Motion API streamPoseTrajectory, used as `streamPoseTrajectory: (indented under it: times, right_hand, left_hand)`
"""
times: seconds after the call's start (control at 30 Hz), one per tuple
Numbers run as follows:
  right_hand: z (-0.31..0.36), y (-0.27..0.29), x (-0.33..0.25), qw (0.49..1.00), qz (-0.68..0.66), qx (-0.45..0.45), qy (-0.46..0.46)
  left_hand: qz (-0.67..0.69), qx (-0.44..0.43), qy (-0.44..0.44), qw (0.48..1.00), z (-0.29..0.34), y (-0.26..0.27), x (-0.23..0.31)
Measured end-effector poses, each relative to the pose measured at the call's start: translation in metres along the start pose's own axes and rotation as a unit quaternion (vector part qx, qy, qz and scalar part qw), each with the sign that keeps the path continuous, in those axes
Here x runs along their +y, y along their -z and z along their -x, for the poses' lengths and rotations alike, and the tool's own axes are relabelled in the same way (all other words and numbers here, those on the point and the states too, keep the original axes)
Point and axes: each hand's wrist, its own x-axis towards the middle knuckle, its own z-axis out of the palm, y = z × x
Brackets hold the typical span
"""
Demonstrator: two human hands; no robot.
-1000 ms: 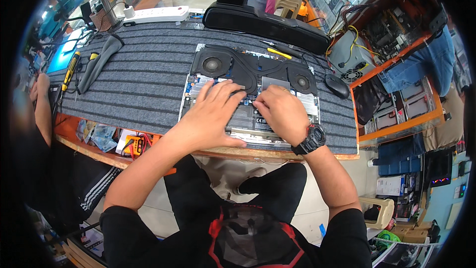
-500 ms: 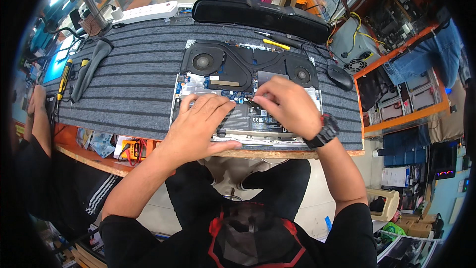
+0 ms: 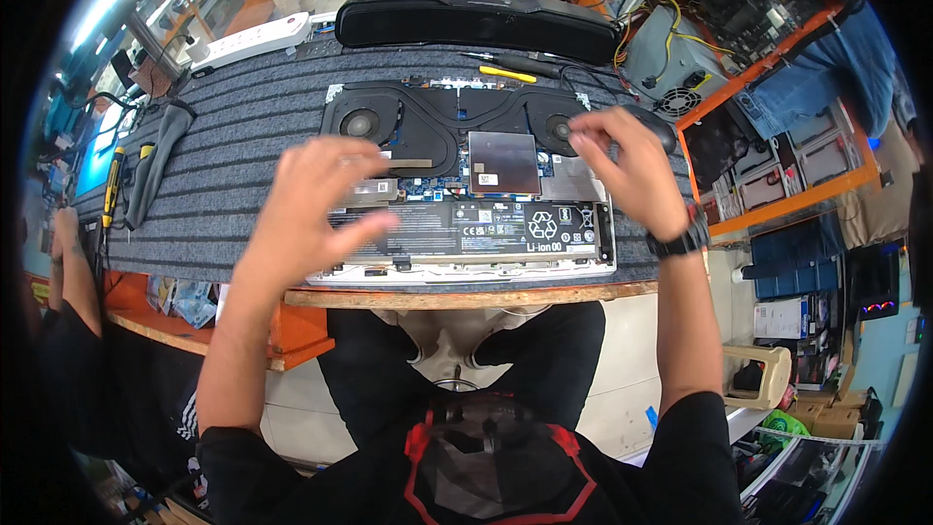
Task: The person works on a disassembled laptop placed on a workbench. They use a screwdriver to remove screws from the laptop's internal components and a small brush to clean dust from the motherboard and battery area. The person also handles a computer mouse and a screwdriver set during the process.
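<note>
At the far left we see another person's hand (image 3: 64, 231) beside the counter (image 3: 466, 298), which is covered by a grey striped cloth (image 3: 238, 141). On that cloth lie a yellow-and-black screwdriver (image 3: 114, 187) and, just right of it, a long dark grey item (image 3: 158, 163). Farther right, near the back edge, we have a white power strip (image 3: 251, 41).

Next comes our left hand (image 3: 321, 199), blurred, released, its fingers spread above the left part of the laptop; we cannot tell whether any fingertip touches it. The laptop (image 3: 428, 141) lies on the cloth near the front edge of the counter, its insides exposed: 2 round fans, 1 toward each back corner, a black battery (image 3: 486, 230) along the front, and a square grey plate (image 3: 502, 163) right of the middle.

Behind it we see a long black bar-shaped device (image 3: 476, 23) and a yellow tool (image 3: 507, 74). Our right hand (image 3: 632, 170) is released too, fingers loosely bent by the right fan (image 3: 561, 128). Beyond it sit a black mouse (image 3: 653, 128), partly hidden, and a grey power supply (image 3: 671, 63).
</note>
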Motion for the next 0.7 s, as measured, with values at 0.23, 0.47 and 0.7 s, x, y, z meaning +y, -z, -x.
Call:
streamPoseTrajectory:
  times: [0.23, 0.47, 0.7]
  right_hand:
    - [-0.121, -0.05, 0.033, 0.968, 0.236, -0.017, 0.085]
    - [-0.158, -0.045, 0.073, 0.904, 0.365, -0.22, -0.016]
    - [-0.097, 0.026, 0.057, 0.997, 0.055, 0.028, 0.052]
  left_hand:
    - [0.079, 0.152, 0.139, 0.975, 0.01, 0.001, -0.101]
    - [0.164, 0.161, 0.193, 0.954, 0.015, -0.028, -0.144]
    - [0.172, 0.138, 0.232, 0.947, 0.026, -0.024, -0.155]
